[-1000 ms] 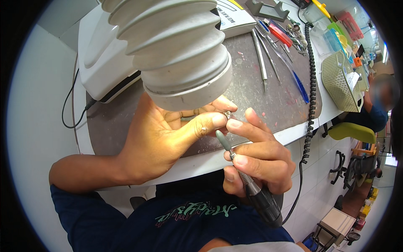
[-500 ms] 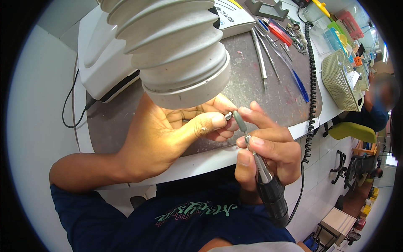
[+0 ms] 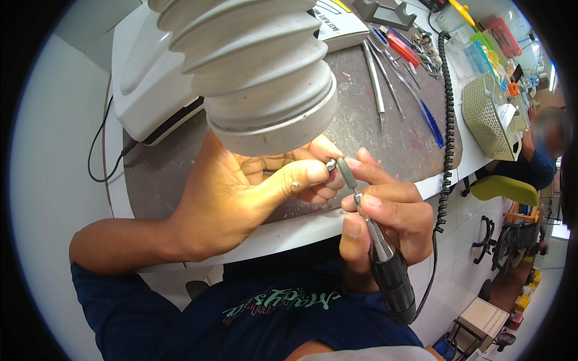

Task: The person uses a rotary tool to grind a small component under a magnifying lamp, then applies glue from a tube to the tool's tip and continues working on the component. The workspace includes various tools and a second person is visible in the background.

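Observation:
Between thumb and fingers, my left hand (image 3: 253,192) pinches a small shiny metal dental crown (image 3: 330,164). My right hand (image 3: 391,216) is wrapped round a rotary handpiece (image 3: 391,278) with a black and silver body, held like a pen. A green-grey grinding stone (image 3: 345,173) sits in its tip, right beside the crown; whether they touch I cannot tell. Above my left hand hangs a white ribbed suction hose (image 3: 259,72), its mouth hiding part of the fingers.
On the grey mat (image 3: 355,102) lie several slim hand tools (image 3: 374,81) and a blue-tipped brush (image 3: 430,123). A coiled black cord (image 3: 447,120) runs along the right. Beyond it stands a woven basket (image 3: 484,114). A white machine (image 3: 153,78) occupies the left; a person (image 3: 542,150) sits far right.
Both hands, with the crown and handpiece, have shifted very slightly right. The hose appears slightly further right in the view. Both grips look the same.

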`<state>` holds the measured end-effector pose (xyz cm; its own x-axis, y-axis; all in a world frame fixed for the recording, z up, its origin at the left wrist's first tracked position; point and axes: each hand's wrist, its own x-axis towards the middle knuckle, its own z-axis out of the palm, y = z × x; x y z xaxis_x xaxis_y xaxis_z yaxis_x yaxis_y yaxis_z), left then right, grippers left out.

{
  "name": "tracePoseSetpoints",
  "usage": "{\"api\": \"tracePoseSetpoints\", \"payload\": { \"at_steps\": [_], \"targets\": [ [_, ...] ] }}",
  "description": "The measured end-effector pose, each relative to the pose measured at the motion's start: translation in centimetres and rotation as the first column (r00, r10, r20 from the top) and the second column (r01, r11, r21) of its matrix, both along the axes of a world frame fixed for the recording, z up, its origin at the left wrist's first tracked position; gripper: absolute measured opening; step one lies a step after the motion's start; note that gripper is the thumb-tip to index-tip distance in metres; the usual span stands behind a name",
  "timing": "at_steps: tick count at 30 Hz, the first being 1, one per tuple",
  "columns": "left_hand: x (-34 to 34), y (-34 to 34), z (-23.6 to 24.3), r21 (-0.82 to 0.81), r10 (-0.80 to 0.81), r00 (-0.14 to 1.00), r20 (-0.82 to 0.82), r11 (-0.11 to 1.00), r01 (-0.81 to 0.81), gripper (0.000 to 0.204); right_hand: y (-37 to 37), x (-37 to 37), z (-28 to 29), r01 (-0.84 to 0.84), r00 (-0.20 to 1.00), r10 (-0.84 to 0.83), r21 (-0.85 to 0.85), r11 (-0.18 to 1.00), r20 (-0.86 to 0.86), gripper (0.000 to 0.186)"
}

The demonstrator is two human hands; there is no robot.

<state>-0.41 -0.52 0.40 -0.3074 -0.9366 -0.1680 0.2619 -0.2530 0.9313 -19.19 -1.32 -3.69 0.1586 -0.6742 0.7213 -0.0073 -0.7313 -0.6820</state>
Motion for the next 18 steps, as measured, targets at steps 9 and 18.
{"api": "tracePoseSetpoints", "payload": {
  "at_steps": [9,18],
  "targets": [
    [-0.02,0.1,-0.35,-0.039,0.024,1.0,-0.014,0.999,-0.025,0.018,-0.06,-0.28,0.04,-0.034,0.998,0.033,-0.011,0.999,-0.06,0.03],
    [0.03,-0.05,-0.3,-0.012,0.029,0.999,-0.043,0.999,-0.03,0.017,-0.15,-0.43,-0.25,-0.029,1.0,0.029,0.004,1.0,0.001,0.03]
  ]
}}
